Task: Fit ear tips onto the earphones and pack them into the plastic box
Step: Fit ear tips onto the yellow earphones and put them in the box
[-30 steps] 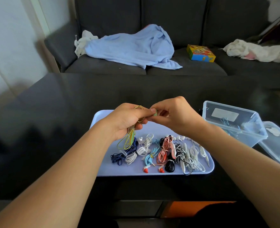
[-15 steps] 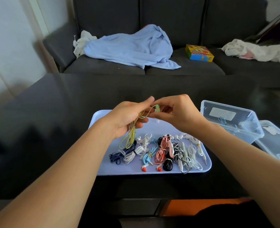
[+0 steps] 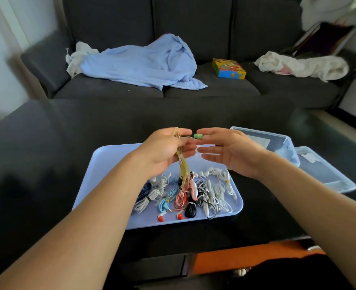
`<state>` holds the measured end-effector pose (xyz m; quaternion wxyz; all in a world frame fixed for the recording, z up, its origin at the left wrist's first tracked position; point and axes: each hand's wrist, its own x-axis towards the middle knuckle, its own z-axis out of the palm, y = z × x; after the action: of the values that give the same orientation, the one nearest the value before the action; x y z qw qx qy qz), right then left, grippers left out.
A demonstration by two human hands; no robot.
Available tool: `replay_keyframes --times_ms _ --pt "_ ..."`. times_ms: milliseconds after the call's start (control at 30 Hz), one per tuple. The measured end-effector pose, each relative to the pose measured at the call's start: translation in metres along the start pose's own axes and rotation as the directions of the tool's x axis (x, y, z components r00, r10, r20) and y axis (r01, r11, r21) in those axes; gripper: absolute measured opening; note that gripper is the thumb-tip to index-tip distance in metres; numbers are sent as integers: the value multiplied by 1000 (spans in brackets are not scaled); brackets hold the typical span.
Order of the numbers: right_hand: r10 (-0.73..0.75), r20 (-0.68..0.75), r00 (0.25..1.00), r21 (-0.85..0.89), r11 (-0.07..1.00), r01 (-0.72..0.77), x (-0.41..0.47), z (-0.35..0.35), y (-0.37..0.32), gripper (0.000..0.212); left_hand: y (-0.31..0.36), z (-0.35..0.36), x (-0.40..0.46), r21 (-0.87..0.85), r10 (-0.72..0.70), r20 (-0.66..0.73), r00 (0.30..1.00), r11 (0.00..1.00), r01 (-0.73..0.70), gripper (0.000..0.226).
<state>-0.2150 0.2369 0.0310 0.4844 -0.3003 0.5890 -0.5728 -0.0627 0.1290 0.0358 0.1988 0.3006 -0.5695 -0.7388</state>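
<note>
A person's two bare forearms reach out over a dark table (image 3: 68, 143), hands raised above a pale blue tray (image 3: 110, 164).

The left hand (image 3: 164, 151) has its fingers curled around a bundle of yellow-green earphone cable (image 3: 183, 166). The cable loops over the top of the hand and hangs down through the grip toward the tray. A short stretch of cable leads right from this hand to a small green earbud (image 3: 198, 136), which sits level with the fingertips of both hands.

The right hand (image 3: 229, 151) is held palm inward with its fingers nearly straight and spread a little, gripping nothing. Its uppermost fingertip sits just beside the earbud; whether it touches the bud cannot be told. The two hands face each other, close but apart.

Below them, the tray holds a heap of coiled earphones (image 3: 185, 195) in white, dark blue, light blue, pink, black and striped black-and-white, with two red earbuds at the near edge.

To the right of the tray stands an open clear plastic box (image 3: 286, 143), and its lid (image 3: 328, 174) lies flat just to the right of it.

Beyond the table is a dark grey sofa (image 3: 214, 21) carrying a crumpled light blue blanket (image 3: 143, 63), a small colourful box (image 3: 228, 69) and a white cloth (image 3: 298, 65).
</note>
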Motion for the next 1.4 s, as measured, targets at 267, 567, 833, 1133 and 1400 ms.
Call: replay_keyframes --times_ms 267,567,833,1133,1400 --pt "-147 -13 989 -366 921 132 -15 18 9 61 -3 29 8 -213 1 -32 999 977 -8 25" --pt "-411 -425 806 -414 881 231 -5 -38 -17 20 -8 42 13 73 46 -136 990 997 -36 46" --pt "-515 -336 789 -775 626 79 -10 -112 -7 21 -16 36 17 165 21 -126 992 986 0 43" --pt "-550 -237 801 -948 311 -67 -7 -129 1 23 -20 34 20 196 32 -107 994 981 -10 39" --pt "-414 -194 889 -936 348 -42 2 -115 10 42 -22 32 21 235 41 -101 994 972 -16 39"
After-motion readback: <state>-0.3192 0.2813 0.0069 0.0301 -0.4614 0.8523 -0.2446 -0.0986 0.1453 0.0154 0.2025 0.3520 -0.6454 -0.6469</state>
